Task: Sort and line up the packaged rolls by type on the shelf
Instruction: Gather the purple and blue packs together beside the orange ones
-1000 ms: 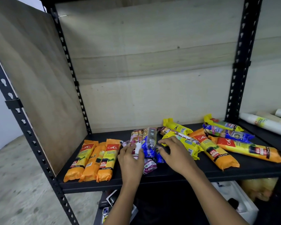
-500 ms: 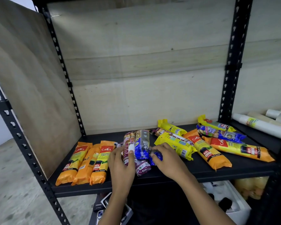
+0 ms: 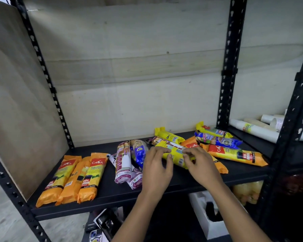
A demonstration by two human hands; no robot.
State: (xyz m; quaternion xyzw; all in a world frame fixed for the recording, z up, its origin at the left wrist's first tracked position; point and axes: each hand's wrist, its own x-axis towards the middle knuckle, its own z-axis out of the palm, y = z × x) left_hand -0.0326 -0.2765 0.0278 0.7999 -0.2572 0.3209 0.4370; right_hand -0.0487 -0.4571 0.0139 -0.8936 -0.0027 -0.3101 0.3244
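1. Both grips have left the blue roll (image 3: 139, 154) and maroon rolls (image 3: 122, 165), which now lie just left of the left grip (image 3: 157, 169).
2. Left grip and right grip (image 3: 200, 165) each pinch the yellow roll (image 3: 175, 154), lying on the shelf (image 3: 108, 192) between them.
3. We judge: yellow type comes next.

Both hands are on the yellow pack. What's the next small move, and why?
Probably lift the yellow pack clear and lay it lengthwise right of the blue pack. The left hand and right hand hold it, it lies askew against an orange pack, and three orange packs already line up.
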